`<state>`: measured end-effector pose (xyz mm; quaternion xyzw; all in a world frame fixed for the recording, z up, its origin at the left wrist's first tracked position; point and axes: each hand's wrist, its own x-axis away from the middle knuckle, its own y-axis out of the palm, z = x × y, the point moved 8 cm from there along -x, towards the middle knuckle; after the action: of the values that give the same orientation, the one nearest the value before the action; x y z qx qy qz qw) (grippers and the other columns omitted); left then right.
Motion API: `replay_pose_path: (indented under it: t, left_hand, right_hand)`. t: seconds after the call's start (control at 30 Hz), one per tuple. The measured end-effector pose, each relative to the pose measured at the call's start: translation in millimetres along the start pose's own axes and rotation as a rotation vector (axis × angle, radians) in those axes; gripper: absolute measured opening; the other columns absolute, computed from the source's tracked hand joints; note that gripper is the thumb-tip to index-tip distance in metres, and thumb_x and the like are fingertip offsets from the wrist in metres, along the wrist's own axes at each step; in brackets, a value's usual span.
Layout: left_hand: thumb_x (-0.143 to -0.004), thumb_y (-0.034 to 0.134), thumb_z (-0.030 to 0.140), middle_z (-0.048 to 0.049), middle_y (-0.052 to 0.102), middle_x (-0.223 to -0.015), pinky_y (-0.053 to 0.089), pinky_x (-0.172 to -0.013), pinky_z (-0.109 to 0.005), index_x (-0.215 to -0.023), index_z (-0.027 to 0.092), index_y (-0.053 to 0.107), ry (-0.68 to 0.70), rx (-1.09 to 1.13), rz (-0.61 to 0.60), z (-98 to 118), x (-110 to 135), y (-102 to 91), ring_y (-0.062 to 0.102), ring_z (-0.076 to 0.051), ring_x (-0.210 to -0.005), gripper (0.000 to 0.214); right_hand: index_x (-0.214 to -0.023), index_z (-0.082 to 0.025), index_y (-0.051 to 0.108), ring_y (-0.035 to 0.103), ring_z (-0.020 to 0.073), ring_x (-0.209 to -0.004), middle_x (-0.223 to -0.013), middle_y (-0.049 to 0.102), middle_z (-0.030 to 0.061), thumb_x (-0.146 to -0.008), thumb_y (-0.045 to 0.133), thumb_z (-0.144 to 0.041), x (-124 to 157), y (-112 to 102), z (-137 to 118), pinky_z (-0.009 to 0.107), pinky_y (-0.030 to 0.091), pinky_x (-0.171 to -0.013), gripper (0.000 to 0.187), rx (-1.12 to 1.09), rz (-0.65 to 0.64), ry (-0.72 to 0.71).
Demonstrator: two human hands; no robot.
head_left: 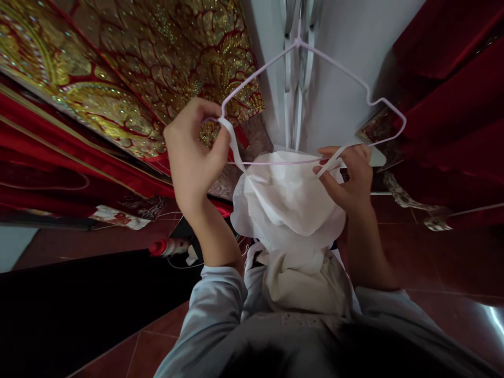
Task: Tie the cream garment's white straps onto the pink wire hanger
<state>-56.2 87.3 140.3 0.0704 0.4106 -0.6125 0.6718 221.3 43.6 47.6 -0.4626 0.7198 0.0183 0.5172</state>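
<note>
We held a white garment [287,205] up in front of us, bunched and hanging just below the bottom bar of a pale wire hanger [271,163], well above the floor [433,262]. The hanger was raised before a white wall [342,94], its hook at the top near some shiny strips we could not make out. Our left hand [192,157] was closed, thumb and fingers pinched on the left strap [232,139] right at the hanger's left corner, where the strap touched the wire. Our right hand [350,181] had its fingers closed narrowly on the right strap [333,160], just beside the bar's right end; the strap crossed the wire there. Beneath the garment lay a cream cloth [303,286] against our body, between our grey sleeves [212,310]. To the left hung a red cloth thick with gold embroidery [129,68], and to the right plain red drapes [452,105]. On the red-tiled floor, below our left forearm, lay a small red-and-white object [169,247], too blurred to tell what it was.
</note>
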Motion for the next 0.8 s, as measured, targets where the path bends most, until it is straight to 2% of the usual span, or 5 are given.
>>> replay_pose_path:
  t: [0.13, 0.23, 0.43, 0.63, 0.8]
  left_hand:
    - [-0.094, 0.080, 0.019, -0.0009, 0.064, -0.132, 0.046, -0.118, -0.040, -0.125, 0.028, 0.068, 0.127, 0.124, 0.424, -9.9, 25.1, -9.1, 0.059, -0.024, -0.131, 0.034]
    - [-0.087, 0.087, 0.025, -0.0008, 0.062, -0.134, 0.047, -0.117, -0.038, -0.131, 0.032, 0.056, -0.046, 0.396, 0.744, -48.0, 58.6, 0.9, 0.062, -0.022, -0.129, 0.054]
    - [-0.103, 0.062, 0.051, -0.0010, 0.066, -0.077, 0.060, -0.082, -0.031, -0.101, 0.024, 0.067, -0.406, 0.767, 0.510, -59.8, 71.8, 73.8, 0.069, -0.017, -0.075, 0.027]
    - [-0.108, 0.058, 0.044, 0.0027, 0.057, -0.061, 0.059, -0.072, -0.027, -0.088, 0.022, 0.064, -0.428, 0.815, 0.500, -50.2, 65.6, 72.9, 0.058, -0.013, -0.057, 0.029]
    - [-0.111, 0.047, 0.027, 0.0033, 0.054, -0.059, 0.056, -0.069, -0.028, -0.087, 0.022, 0.064, -0.375, 0.868, 0.517, -56.2, 63.4, 71.3, 0.054, -0.013, -0.053, 0.030]
  right_hand:
    - [-0.113, -0.031, 0.073, 0.067, 0.0233, -0.088, -0.092, 0.078, 0.0008, -0.095, 0.065, -0.052, -1.3, -2.0, -2.4, 0.047, 0.046, -0.093, 0.029, -0.012, -0.041, -0.010]
    - [-0.115, -0.030, 0.073, 0.066, 0.0228, -0.086, -0.091, 0.078, 0.0007, -0.095, 0.067, -0.048, -1.7, -5.2, -8.5, 0.046, 0.045, -0.091, 0.028, -0.030, -0.047, -0.031]
    - [-0.127, -0.030, 0.071, 0.072, 0.0295, -0.104, -0.108, 0.079, 0.0054, -0.093, 0.072, -0.047, 0.2, -5.3, -10.3, 0.055, 0.051, -0.101, 0.038, -0.068, -0.059, -0.074]
    - [-0.112, -0.034, 0.081, 0.074, 0.0279, -0.103, -0.106, 0.077, 0.0006, -0.097, 0.068, -0.049, 9.1, -95.4, 80.4, 0.056, 0.056, -0.098, 0.025, -0.212, 0.751, 0.014]
    - [-0.102, -0.036, 0.083, 0.076, 0.0241, -0.082, -0.087, 0.075, -0.0002, -0.095, 0.074, -0.039, -28.9, -83.9, 89.9, 0.048, 0.061, -0.079, 0.013, -0.270, 0.397, 0.122]
